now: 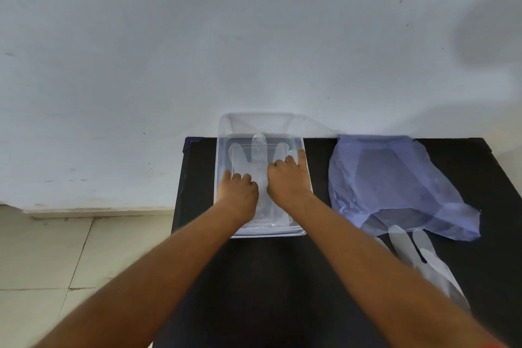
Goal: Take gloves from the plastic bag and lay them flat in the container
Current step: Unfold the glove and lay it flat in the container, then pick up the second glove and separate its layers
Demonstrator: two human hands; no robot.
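Note:
A clear plastic container (301, 230) stands on the black table, its open lid leaning back against the wall. Inside it a translucent white glove (258, 147) lies flat with its fingers pointing away from me. Both my hands rest on that glove inside the container: my left hand (238, 195) on its near left part with fingers curled, my right hand (288, 178) on its right side with fingers bent down onto it. A bluish plastic bag (395, 186) lies to the right. Another translucent glove (423, 260) lies on the table just in front of the bag's mouth.
The black table (282, 277) stands against a white wall (197, 37). Its left edge drops to a tiled floor (42, 263). A dark shadow falls on the wall at the upper right.

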